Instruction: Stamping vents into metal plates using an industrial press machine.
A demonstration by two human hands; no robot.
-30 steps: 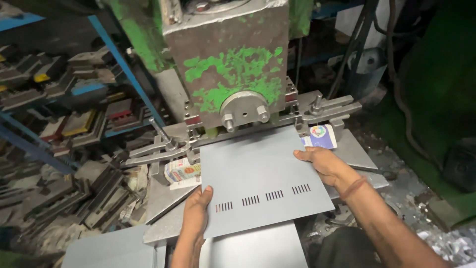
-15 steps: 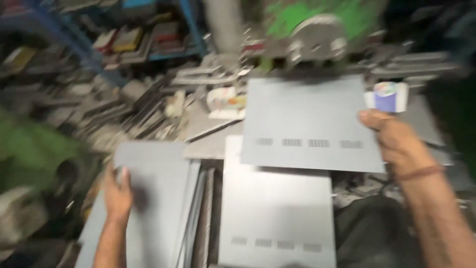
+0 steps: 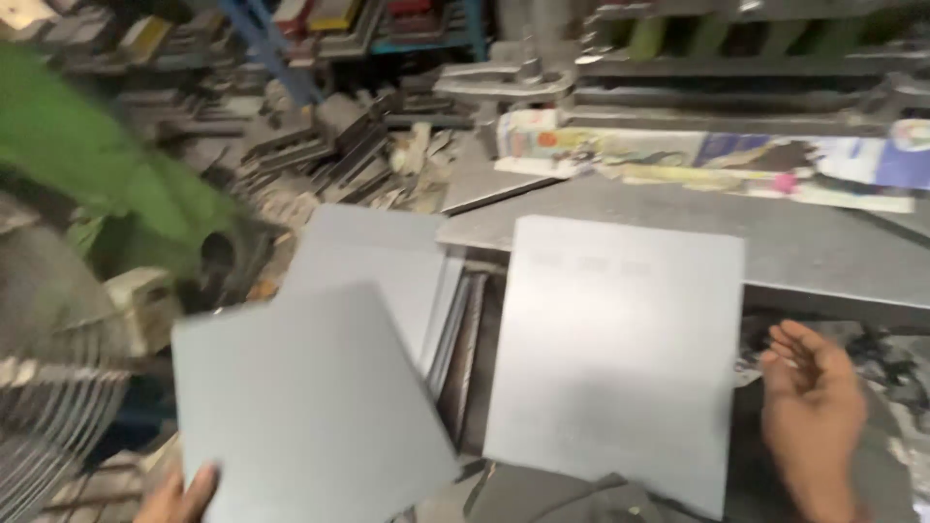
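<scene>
Left hand (image 3: 179,496), bottom left of the frame: only fingertips show, pinched on the lower left corner of a flat grey rectangular metal sheet (image 3: 305,407); the sheet is tilted, spreading up and right from the grip and overlapping a stack of plain grey metal sheets (image 3: 373,266) just above it

Right hand (image 3: 812,416), lower right: fingers spread and slightly curled, holding nothing, just right of a grey metal sheet with faint rows of slots (image 3: 615,353); whether they touch is unclear. This sheet lies at centre, its upper edge resting on the grey steel machine table (image 3: 823,252)

Long strip of colourful printed paper (image 3: 707,160), upper right, on the table

Green machine part (image 3: 92,169), upper left, blurred

Round wire fan guard (image 3: 53,387), left edge

Heap of dark metal dies (image 3: 320,136), upper centre-left
</scene>
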